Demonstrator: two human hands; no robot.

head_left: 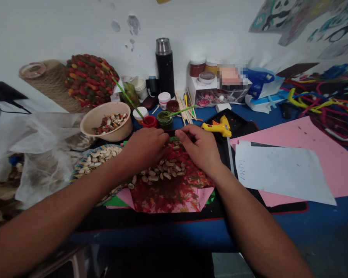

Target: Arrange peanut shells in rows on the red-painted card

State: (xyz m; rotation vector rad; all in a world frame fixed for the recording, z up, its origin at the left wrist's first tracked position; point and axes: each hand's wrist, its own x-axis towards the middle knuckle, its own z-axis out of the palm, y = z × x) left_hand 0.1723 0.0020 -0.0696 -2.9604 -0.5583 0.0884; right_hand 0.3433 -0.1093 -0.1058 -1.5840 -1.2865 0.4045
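As your left hand (147,148) curls over the paint-smeared sheet (165,197), I can't tell whether its fingers grip anything; your right hand (202,148) faces it, loosely cupped, any hold unclear too. Here lie the brown nut shells (168,170), spread on that sheet just nearer you, the yellow glue gun (220,126) beside your right hand.

At 6 o'clock: sheet (166,199), pink, blotched red and green; shells (167,175), brown. At 10 o'clock: round piece (91,81), mottled red, green, orange. At 12 o'clock: flask (165,73), black; cap (163,46), silver. At 3 o'clock: glue gun (220,127), yellow.
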